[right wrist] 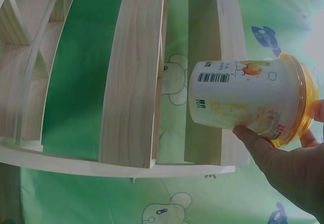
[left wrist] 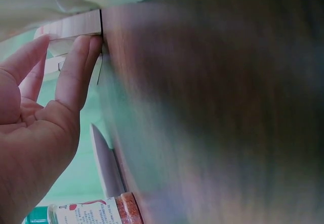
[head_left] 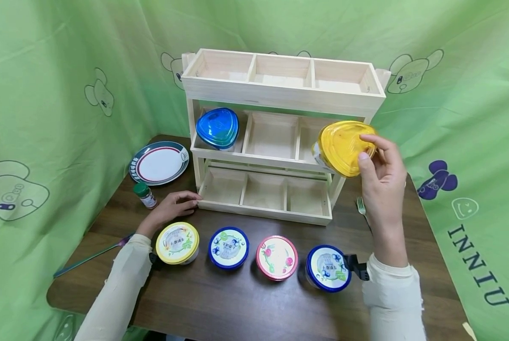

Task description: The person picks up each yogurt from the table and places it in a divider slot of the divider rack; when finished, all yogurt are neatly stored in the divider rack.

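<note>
My right hand point(head_left: 384, 175) grips a white plastic tub point(right wrist: 238, 95) with a yellow lid point(head_left: 343, 147). The tub is tilted in front of the right compartment of the wooden shelf's middle tier; in the right wrist view its printed side and barcode show. My left hand point(head_left: 173, 208) reaches to the front left corner of the bottom tier point(head_left: 263, 213), fairly straight fingertips right at the wood. A tub with a blue lid point(head_left: 218, 128) stands in the left compartment of the middle tier. The three-tier wooden shelf point(head_left: 280, 94) has three compartments per tier.
Along the table front stand a yellow-lidded tub point(head_left: 177, 244), a blue-lidded tub point(head_left: 228, 248), a pink-lidded tub point(head_left: 277, 258) and another blue-lidded tub point(head_left: 328, 268). A plate point(head_left: 160, 163), a green-capped jar point(head_left: 145, 195) and a long thin utensil point(head_left: 92, 255) lie left, a fork point(head_left: 361, 208) right.
</note>
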The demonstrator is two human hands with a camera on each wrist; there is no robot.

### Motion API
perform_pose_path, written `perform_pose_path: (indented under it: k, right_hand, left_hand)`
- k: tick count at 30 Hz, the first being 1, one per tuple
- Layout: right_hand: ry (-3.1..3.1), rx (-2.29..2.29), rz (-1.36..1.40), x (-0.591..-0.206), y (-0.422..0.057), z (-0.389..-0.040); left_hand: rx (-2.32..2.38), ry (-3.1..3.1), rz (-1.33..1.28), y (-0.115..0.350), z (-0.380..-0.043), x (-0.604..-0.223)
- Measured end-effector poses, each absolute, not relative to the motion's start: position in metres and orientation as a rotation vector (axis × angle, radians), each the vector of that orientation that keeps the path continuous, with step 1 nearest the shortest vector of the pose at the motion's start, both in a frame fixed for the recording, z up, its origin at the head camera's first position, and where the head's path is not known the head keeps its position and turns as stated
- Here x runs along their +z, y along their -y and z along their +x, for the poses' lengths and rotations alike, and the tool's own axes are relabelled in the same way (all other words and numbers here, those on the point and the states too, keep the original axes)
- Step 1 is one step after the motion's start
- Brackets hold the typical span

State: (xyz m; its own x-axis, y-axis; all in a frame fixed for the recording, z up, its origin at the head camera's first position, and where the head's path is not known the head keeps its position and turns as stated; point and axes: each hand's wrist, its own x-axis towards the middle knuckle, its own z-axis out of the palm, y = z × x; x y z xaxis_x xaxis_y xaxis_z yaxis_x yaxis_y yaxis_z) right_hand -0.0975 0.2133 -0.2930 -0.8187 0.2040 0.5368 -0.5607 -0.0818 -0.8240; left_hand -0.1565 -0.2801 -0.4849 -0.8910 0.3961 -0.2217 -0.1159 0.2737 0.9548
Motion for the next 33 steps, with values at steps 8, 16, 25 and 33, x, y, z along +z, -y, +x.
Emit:
perform_pose_path:
  k: [8,16,25,33]
  right_hand:
    - [1.724,1.961,0.396,-0.296,-0.204,-0.103]
    - [1.774,1.951,0.425,-0.300,-0.192,-0.110]
    - [1.753,1.974,0.477,-0.300,-0.182,-0.121]
    - [1.772,1.955,0.492,-0.301,-0.172,-0.129]
  left_hand:
    - [1.604,-2.192,0.178,0.262,-0.146,-0.469]
    - [1.588,-2.196,0.149,0.261,-0.146,-0.468]
    - [1.596,-2.199,0.157,0.264,-0.146,-0.469]
    - [1.598,-2.212,0.146,0.265,-0.147,-0.470]
